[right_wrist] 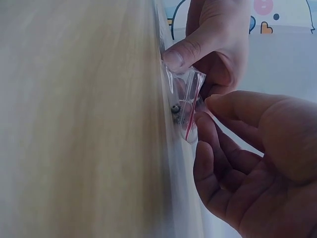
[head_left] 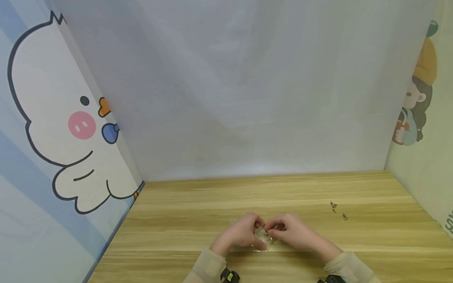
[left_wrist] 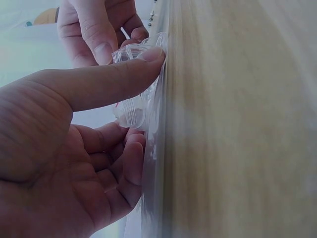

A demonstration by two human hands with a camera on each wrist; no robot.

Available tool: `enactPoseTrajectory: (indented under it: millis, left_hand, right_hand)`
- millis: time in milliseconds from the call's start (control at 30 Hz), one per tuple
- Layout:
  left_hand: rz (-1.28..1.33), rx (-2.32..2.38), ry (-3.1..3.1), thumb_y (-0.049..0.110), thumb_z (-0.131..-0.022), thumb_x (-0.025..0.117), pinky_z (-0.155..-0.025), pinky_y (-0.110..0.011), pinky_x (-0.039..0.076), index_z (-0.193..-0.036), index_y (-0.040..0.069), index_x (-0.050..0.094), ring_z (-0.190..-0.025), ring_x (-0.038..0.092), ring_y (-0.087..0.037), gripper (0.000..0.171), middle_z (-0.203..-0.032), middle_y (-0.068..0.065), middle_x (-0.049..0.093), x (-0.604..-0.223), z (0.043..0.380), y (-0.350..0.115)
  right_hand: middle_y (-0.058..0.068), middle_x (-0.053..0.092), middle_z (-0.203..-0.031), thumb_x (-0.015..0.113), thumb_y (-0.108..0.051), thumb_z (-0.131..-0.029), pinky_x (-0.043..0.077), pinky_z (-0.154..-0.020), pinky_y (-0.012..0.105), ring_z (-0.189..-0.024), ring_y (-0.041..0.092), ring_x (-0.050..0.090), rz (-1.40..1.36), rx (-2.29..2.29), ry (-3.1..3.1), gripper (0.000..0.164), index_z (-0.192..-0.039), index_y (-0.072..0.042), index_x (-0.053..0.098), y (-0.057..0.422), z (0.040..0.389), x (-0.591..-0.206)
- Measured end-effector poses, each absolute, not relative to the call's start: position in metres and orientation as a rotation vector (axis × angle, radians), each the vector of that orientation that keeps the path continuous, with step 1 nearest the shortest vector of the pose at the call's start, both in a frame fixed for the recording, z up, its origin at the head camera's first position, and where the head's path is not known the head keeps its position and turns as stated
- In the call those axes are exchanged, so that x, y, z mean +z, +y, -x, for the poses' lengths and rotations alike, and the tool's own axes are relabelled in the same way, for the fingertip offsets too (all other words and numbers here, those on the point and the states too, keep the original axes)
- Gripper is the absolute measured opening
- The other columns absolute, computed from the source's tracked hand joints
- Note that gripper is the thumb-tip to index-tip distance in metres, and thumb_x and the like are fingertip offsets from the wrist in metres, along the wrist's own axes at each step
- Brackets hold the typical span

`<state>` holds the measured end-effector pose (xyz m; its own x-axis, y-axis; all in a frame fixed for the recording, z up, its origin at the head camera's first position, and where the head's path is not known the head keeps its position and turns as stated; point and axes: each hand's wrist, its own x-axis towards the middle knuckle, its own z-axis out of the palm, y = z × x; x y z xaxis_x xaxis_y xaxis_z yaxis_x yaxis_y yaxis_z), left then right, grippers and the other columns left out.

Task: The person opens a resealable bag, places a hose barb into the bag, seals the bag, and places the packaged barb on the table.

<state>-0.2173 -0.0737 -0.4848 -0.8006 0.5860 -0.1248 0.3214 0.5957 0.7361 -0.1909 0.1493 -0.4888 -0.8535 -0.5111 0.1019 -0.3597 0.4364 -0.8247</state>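
Note:
A small clear zip bag (right_wrist: 185, 94) with a red seal line lies low over the table between the two hands. My left hand (head_left: 244, 232) holds it, thumb (left_wrist: 124, 77) across one side and fingers beneath. At the bag's mouth, my right hand (head_left: 295, 232) pinches its edge with thumb (right_wrist: 233, 104) and index finger; whether a small part is also between those fingertips is hidden. Inside the bag shows a dark metal piece (right_wrist: 175, 108), probably a screw. Several small metal parts like screws (head_left: 334, 206) lie on the table beyond the right hand.
Another small cluster of metal parts (head_left: 345, 217) sits a little nearer on the right. The wood-grain table (head_left: 177, 220) meets a grey-white backdrop (head_left: 230, 98) behind, with printed cartoon panels at left (head_left: 46, 106) and right (head_left: 417, 157).

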Motion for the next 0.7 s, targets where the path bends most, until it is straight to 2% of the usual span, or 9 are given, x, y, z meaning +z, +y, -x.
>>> enactPoseTrajectory:
  millis: [433,700]
  left_hand:
    - [-0.757,1.038,2.465,0.009,-0.072,0.099,-0.081,-0.026,0.052,-0.119,0.002,0.069,-0.088,0.058,-0.010,0.056,-0.106,0.001,0.065,-0.481,0.218,-0.074]
    - [-0.740,1.036,2.472,0.010,-0.073,0.099,-0.081,-0.026,0.052,-0.119,0.003,0.068,-0.088,0.058,-0.009,0.056,-0.106,0.002,0.064,-0.484,0.217,-0.075]
  right_hand:
    - [0.003,0.077,-0.104,0.074,-0.013,-0.100,0.056,-0.076,0.027,-0.086,0.011,0.068,0.741,-1.395,2.503,0.014,-0.111,-0.007,0.080,0.153,0.191,-0.484]
    - [0.008,0.076,-0.106,0.071,-0.013,-0.102,0.056,-0.076,0.027,-0.088,0.017,0.069,0.659,-1.402,2.521,0.021,-0.118,0.000,0.077,0.188,0.193,-0.478]
